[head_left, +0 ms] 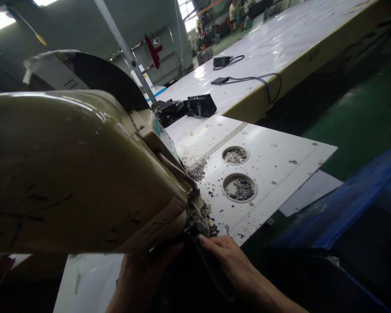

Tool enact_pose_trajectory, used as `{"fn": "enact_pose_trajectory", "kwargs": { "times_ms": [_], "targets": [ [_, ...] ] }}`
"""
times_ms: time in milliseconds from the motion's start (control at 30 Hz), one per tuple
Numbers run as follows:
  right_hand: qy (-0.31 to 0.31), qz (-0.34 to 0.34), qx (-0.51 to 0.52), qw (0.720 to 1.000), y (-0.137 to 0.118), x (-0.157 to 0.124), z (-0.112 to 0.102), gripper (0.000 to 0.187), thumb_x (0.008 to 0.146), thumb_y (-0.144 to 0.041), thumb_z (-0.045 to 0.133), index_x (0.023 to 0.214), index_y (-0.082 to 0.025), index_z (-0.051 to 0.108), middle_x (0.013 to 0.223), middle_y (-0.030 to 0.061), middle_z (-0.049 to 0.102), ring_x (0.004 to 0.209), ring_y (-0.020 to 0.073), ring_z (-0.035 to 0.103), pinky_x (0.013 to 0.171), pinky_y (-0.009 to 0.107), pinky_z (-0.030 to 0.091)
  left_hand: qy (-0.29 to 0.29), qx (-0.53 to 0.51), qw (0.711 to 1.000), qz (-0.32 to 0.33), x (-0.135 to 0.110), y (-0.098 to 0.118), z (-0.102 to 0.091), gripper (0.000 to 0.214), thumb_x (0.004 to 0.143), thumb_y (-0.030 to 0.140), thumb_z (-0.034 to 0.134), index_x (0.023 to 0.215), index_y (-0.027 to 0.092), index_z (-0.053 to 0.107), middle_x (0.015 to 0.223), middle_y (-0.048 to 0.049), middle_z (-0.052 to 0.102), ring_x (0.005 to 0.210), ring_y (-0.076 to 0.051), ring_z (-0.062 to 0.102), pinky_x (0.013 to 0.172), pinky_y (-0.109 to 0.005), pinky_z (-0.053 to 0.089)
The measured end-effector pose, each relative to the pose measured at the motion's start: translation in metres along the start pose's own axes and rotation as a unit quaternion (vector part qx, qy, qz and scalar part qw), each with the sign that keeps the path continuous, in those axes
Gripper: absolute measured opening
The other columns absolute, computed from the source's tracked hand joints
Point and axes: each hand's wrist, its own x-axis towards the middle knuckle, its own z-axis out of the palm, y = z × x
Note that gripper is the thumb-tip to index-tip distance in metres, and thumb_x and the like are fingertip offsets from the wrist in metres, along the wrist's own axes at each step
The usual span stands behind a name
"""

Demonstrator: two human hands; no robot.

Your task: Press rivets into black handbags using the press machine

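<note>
A large olive-beige industrial sewing machine head (74,174) fills the left of the view, its needle area (197,226) at its lower right end. A dark strip of fabric or leather (211,271) runs from that area down between my hands. My right hand (228,261) rests its fingers on this strip just below the needle area. My left hand (143,278) sits partly hidden under the machine head, close to the strip. Its fingers are out of sight.
A white sewing table (273,174) with two round holes holding black scraps lies beyond the machine, with more scraps scattered on it. Behind it stand black bag pieces (198,105) and a long white table (247,48) with corded devices. A blue sheet (345,208) lies at right.
</note>
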Motion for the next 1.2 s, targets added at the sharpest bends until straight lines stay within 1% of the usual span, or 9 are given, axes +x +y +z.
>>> {"fn": "enact_pose_trajectory", "kwargs": {
  "times_ms": [67, 133, 333, 433, 500, 600, 833, 1033, 1200],
  "targets": [
    [0.004, -0.005, 0.011, 1.000, 0.003, 0.002, 0.002, 0.074, 0.068, -0.091, 0.064, 0.064, -0.018, 0.054, 0.053, -0.0045, 0.038, 0.045, 0.0077, 0.029, 0.045, 0.026, 0.020, -0.032, -0.011, 0.999, -0.023, 0.002, -0.007, -0.002, 0.030, 0.082, 0.047, 0.080, 0.104, 0.028, 0.084, 0.104, -0.0035, 0.082, 0.096, -0.030, 0.078, 0.088, -0.036, 0.066],
    [0.007, -0.007, 0.016, 1.000, 0.005, 0.003, 0.003, 0.073, 0.069, -0.090, 0.064, 0.063, -0.019, 0.052, 0.053, -0.0047, 0.037, 0.045, 0.0073, 0.028, 0.045, 0.026, 0.019, -0.020, -0.015, 0.999, -0.032, 0.002, -0.012, 0.000, 0.031, 0.082, 0.047, 0.080, 0.105, 0.026, 0.084, 0.106, -0.0047, 0.082, 0.099, -0.031, 0.078, 0.089, -0.039, 0.066],
    [0.001, -0.015, 0.013, 1.000, 0.003, 0.002, 0.000, 0.070, 0.074, -0.086, 0.064, 0.063, -0.019, 0.050, 0.054, -0.0043, 0.039, 0.045, 0.0071, 0.029, 0.045, 0.026, 0.018, 0.009, 0.010, 0.999, -0.042, 0.000, -0.020, 0.008, 0.031, 0.080, 0.051, 0.080, 0.099, 0.028, 0.085, 0.100, -0.0041, 0.082, 0.089, -0.031, 0.079, 0.080, -0.039, 0.067],
    [-0.012, -0.019, 0.019, 1.000, 0.001, 0.000, -0.002, 0.067, 0.075, -0.083, 0.066, 0.063, -0.018, 0.051, 0.054, -0.0043, 0.039, 0.046, 0.0073, 0.029, 0.046, 0.026, 0.020, 0.000, 0.000, 0.998, -0.062, 0.001, -0.022, 0.009, 0.030, 0.079, 0.053, 0.080, 0.097, 0.029, 0.085, 0.098, -0.0030, 0.083, 0.088, -0.031, 0.079, 0.087, -0.042, 0.066],
    [-0.015, -0.016, 0.028, 0.999, 0.000, 0.000, -0.002, 0.066, 0.076, -0.081, 0.067, 0.063, -0.018, 0.052, 0.054, -0.0047, 0.038, 0.046, 0.0073, 0.029, 0.046, 0.026, 0.020, 0.012, -0.012, 0.998, -0.065, 0.001, -0.021, 0.011, 0.031, 0.078, 0.053, 0.081, 0.097, 0.029, 0.085, 0.098, -0.0025, 0.083, 0.088, -0.031, 0.079, 0.092, -0.043, 0.065],
    [-0.020, -0.013, 0.040, 0.999, 0.000, 0.001, -0.003, 0.066, 0.074, -0.081, 0.068, 0.064, -0.018, 0.052, 0.053, -0.0052, 0.038, 0.045, 0.0070, 0.029, 0.046, 0.026, 0.019, 0.040, -0.023, 0.998, -0.052, 0.001, -0.018, 0.012, 0.032, 0.076, 0.050, 0.084, 0.100, 0.029, 0.085, 0.099, -0.0020, 0.083, 0.088, -0.029, 0.079, 0.093, -0.040, 0.064],
    [-0.009, -0.022, 0.028, 0.999, -0.001, 0.002, -0.003, 0.067, 0.075, -0.083, 0.067, 0.064, -0.018, 0.052, 0.053, -0.0052, 0.038, 0.045, 0.0068, 0.028, 0.046, 0.026, 0.017, 0.059, -0.020, 0.998, 0.009, 0.001, -0.009, 0.012, 0.019, 0.078, 0.042, 0.083, 0.093, 0.031, 0.085, 0.091, 0.0015, 0.083, 0.079, -0.025, 0.079, 0.079, -0.032, 0.068],
    [-0.007, -0.019, 0.034, 0.999, 0.002, 0.002, -0.003, 0.068, 0.073, -0.083, 0.068, 0.062, -0.019, 0.051, 0.052, -0.0052, 0.038, 0.044, 0.0069, 0.029, 0.045, 0.026, 0.016, 0.088, 0.024, 0.995, 0.050, -0.001, -0.011, 0.014, 0.017, 0.079, 0.039, 0.084, 0.094, 0.031, 0.085, 0.087, 0.0020, 0.082, 0.076, -0.023, 0.078, 0.083, -0.031, 0.067],
    [0.004, -0.023, 0.012, 1.000, 0.001, 0.003, -0.003, 0.069, 0.073, -0.085, 0.067, 0.063, -0.019, 0.051, 0.054, -0.0049, 0.037, 0.046, 0.0075, 0.028, 0.046, 0.027, 0.017, 0.097, 0.040, 0.993, 0.046, -0.006, -0.011, 0.017, 0.016, 0.081, 0.041, 0.083, 0.095, 0.034, 0.085, 0.092, 0.0040, 0.083, 0.082, -0.022, 0.078, 0.083, -0.028, 0.066]
  ]
}}
